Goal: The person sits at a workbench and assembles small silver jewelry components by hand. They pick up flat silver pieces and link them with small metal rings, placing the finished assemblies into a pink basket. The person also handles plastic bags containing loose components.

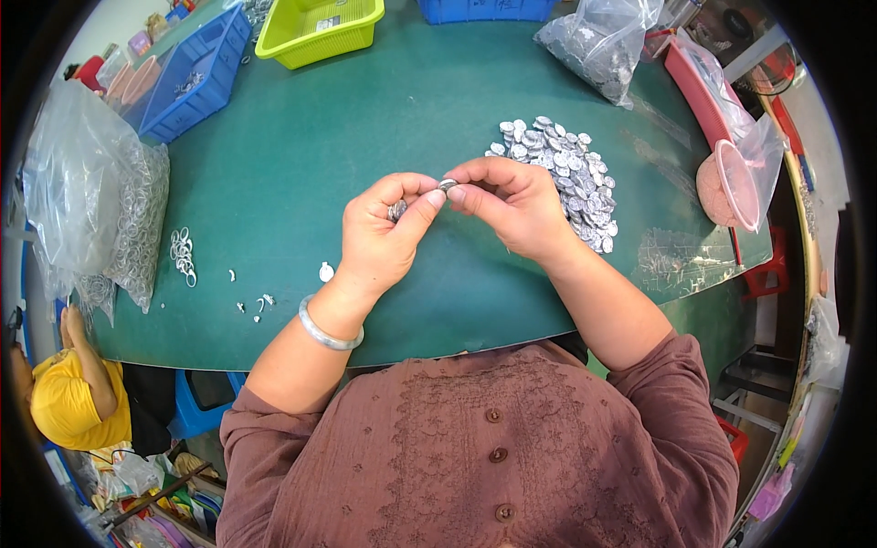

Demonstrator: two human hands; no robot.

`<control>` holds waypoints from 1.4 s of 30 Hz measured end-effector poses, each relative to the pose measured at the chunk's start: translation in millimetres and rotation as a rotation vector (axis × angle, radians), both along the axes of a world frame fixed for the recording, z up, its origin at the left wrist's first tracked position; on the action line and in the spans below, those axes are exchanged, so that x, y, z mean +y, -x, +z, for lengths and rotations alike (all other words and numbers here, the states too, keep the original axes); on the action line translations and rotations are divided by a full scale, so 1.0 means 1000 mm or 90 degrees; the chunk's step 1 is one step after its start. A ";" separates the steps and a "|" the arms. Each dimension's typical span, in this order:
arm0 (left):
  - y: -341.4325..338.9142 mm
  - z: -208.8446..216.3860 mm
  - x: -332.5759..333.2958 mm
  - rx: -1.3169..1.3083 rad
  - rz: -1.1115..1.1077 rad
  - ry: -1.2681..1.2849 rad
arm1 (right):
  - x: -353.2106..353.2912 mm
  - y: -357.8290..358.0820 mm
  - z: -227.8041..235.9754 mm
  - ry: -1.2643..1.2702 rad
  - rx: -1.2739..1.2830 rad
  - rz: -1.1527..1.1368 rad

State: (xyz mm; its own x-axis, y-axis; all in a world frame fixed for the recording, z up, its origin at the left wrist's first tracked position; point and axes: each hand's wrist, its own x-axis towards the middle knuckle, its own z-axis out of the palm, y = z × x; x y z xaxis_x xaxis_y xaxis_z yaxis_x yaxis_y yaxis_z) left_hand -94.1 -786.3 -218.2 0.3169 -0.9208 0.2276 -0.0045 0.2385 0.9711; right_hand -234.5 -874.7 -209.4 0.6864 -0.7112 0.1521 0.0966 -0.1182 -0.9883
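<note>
Between my two hands, over the middle of the table, a small round silver metal piece (447,184) is pinched at the fingertips. My left hand (388,219) grips its left side with thumb and forefinger, and more silver pieces (397,211) are tucked in its curled fingers. From the other side, my right hand (512,203) holds the same piece between thumb and forefinger. Right behind that hand spreads a heap of flat silver metal pieces (571,173). One single piece (326,271) lies beside my left wrist.
On the green table (301,119) stand a blue basket (196,73), a lime-green basket (320,36) and a bag of metal rings (137,201). Loose rings (183,256) lie near that bag. A filled bag (603,46) and pink tub (726,187) sit right. A person in yellow (78,397) sits left.
</note>
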 end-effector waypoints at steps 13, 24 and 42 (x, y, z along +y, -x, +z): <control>0.001 0.001 0.001 -0.125 0.057 0.034 | -0.002 -0.001 -0.002 -0.131 -0.054 0.049; -0.002 0.001 0.001 -0.298 0.092 0.157 | -0.003 -0.001 -0.003 -0.131 -0.114 0.086; 0.001 0.005 0.003 -0.341 0.166 0.150 | -0.002 -0.001 -0.003 -0.165 -0.148 0.145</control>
